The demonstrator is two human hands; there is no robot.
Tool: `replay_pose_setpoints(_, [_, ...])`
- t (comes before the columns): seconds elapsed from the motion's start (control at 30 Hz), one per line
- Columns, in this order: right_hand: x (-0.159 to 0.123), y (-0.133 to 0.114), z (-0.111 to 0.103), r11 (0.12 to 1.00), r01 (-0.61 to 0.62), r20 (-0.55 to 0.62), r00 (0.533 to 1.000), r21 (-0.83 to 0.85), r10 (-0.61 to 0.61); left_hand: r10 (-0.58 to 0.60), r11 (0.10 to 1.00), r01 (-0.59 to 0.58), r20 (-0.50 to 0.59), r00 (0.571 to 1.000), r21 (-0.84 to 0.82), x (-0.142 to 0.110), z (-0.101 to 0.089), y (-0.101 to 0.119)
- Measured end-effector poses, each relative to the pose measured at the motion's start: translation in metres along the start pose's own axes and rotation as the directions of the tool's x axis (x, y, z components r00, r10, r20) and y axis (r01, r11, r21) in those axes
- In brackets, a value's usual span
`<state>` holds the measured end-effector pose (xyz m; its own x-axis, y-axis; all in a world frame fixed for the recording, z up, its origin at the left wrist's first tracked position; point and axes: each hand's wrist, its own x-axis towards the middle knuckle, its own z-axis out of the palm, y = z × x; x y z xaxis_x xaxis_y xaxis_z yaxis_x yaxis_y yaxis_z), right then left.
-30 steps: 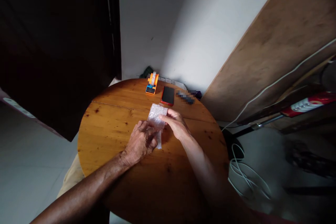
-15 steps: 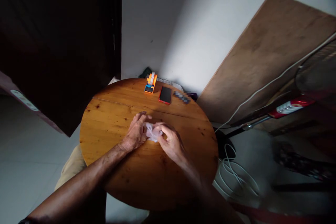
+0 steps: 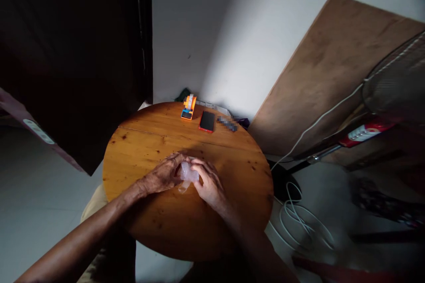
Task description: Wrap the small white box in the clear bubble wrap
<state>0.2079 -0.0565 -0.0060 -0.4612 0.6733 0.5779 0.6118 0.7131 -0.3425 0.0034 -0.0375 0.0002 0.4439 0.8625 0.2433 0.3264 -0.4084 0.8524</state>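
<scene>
Between my two hands, over the middle of the round wooden table (image 3: 139,154), is a thin translucent whitish plastic bag (image 3: 190,173), bunched into a small bundle. A loose end of it trails down toward me. My left hand (image 3: 170,170) is curled around its left side, fingertips at the far edge. On the other side my right hand (image 3: 207,181) grips it, thumb on the near side and fingers over the top. Whether something lies inside the plastic cannot be made out.
Toward the table's far edge stand an orange and blue tape dispenser (image 3: 188,107), a phone in a red case (image 3: 206,121) and a blurred-out item (image 3: 227,123). A brown board (image 3: 318,62) leans on the wall. A fan (image 3: 398,79) and a coiled white cable (image 3: 299,216) are at right.
My hands have closed in on the plastic from both sides, and it is more compact now. The left fingers, lifted and spread before, have come down around it. The view has shifted slightly.
</scene>
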Motion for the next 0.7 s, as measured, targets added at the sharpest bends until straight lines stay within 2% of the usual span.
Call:
replay_pose_setpoints(0.07, [0.000,0.002,0.003,1.000,-0.007,-0.003,1.000,0.002,0.007,0.017,0.999,-0.015,-0.068,0.998,0.033,0.001,0.009,-0.004])
replay_pose_setpoints(0.2, [0.006,0.003,-0.003,0.992,-0.054,-0.027,0.998,0.113,0.058,-0.026,0.996,0.015,-0.129,0.991,-0.089,0.008,0.018,-0.004])
replay_pose_setpoints(0.27, [0.012,0.004,-0.010,0.966,-0.142,0.020,0.990,0.218,0.141,-0.100,0.980,0.083,-0.087,0.991,-0.183,0.010,0.015,0.002])
replay_pose_setpoints(0.33, [0.019,0.007,-0.016,0.904,-0.289,0.145,0.956,0.316,0.254,-0.191,0.956,0.183,-0.011,0.982,-0.230,0.011,0.011,0.007])
replay_pose_setpoints(0.4, [0.026,0.013,-0.017,0.829,-0.424,0.269,0.901,0.366,0.342,-0.249,0.961,0.245,-0.014,0.968,-0.128,0.012,0.008,0.010])
replay_pose_setpoints(0.47, [0.031,0.020,-0.013,0.774,-0.494,0.317,0.864,0.396,0.390,-0.229,0.972,0.233,-0.097,0.969,0.038,0.014,0.008,0.008])
replay_pose_setpoints(0.53, [0.033,0.025,-0.007,0.739,-0.519,0.317,0.853,0.430,0.415,-0.189,0.975,0.203,-0.134,0.973,0.094,0.016,0.009,0.003])
replay_pose_setpoints(0.63, [0.032,0.025,-0.003,0.698,-0.510,0.304,0.860,0.503,0.410,-0.231,0.972,0.225,-0.106,0.967,-0.060,0.020,0.010,-0.004])
replay_pose_setpoints(0.7, [0.031,0.020,-0.005,0.664,-0.502,0.336,0.865,0.555,0.373,-0.266,0.957,0.249,-0.104,0.958,-0.149,0.021,0.010,-0.006])
